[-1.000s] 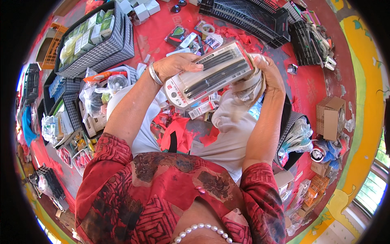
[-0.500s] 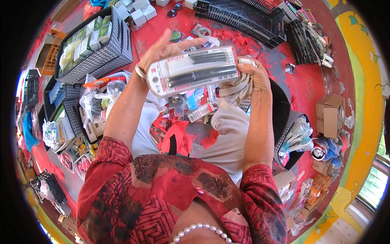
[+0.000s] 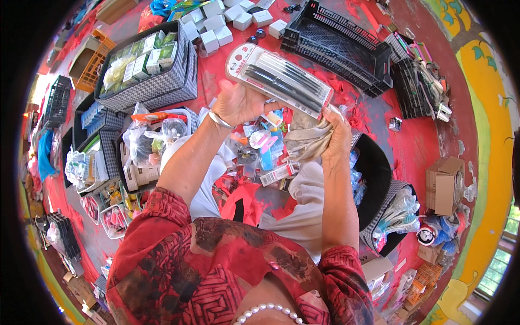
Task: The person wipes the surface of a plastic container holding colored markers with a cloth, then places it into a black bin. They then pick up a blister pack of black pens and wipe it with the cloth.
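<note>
A clear-fronted blister pack of black pens (image 3: 284, 78) is held up above my lap, tilted down to the right. My right hand (image 3: 337, 132) pinches its lower right corner. A crumpled beige fabric-like bundle (image 3: 307, 138) hangs at the same hand, below the pack. My left hand (image 3: 241, 104) lies palm up under the pack's left part, its fingers stretched to the right and partly hidden behind the pack. Between my legs lie mixed small packages, among them a white and red box (image 3: 277, 174) and a pink and white item (image 3: 262, 140).
At the left stands a checked fabric bin (image 3: 146, 89) filled with green and white boxes. Small white boxes (image 3: 216, 30) lie at the far side. Black plastic crates (image 3: 338, 49) stand far right. A dark open bin (image 3: 374, 184) and a cardboard box (image 3: 444, 184) are at the right.
The pen pack has moved up and right and turned from nearly level to tilted. My left hand has shifted right and below it. The view has shifted slightly.
</note>
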### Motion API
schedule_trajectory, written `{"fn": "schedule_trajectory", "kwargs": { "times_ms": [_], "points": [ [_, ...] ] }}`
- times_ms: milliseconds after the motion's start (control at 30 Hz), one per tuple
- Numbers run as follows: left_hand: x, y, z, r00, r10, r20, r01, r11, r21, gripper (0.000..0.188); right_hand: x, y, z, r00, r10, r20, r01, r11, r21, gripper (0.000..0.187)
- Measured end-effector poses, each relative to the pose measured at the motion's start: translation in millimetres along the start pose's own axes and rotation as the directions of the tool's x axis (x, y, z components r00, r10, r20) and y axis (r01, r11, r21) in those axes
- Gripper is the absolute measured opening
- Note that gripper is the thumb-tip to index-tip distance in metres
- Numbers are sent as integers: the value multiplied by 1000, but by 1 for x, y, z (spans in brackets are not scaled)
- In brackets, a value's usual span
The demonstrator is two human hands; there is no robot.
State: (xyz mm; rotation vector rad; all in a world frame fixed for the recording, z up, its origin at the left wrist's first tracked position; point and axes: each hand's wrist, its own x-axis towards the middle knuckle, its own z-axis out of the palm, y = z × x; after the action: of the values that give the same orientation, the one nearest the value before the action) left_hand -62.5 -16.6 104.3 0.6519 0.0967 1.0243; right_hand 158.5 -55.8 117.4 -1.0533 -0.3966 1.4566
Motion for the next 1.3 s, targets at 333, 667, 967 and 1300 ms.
{"fn": "schedule_trajectory", "kwargs": {
  "times_ms": [333, 667, 967, 1300],
  "points": [
    [6, -16, -8, 933, 6, -361, -18, 999, -30, 40, -12, 14, 18, 990, -134, 47, 136, 990, -45, 20],
    [7, -12, 0, 884, 127, -449, -99, 991, 85, 32, -15, 24, 24, 996, -79, 37, 82, 990, -115, 19],
    [15, -5, 26, 965, 189, -181, -178, 981, 72, 75, -26, 44, 39, 994, -48, 101, 57, 994, -89, 17],
    [12, 17, 21, 959, 48, -280, -92, 985, -145, 87, -12, 21, 26, 1000, -25, -16, 23, 990, -139, 15]
  ]
}}
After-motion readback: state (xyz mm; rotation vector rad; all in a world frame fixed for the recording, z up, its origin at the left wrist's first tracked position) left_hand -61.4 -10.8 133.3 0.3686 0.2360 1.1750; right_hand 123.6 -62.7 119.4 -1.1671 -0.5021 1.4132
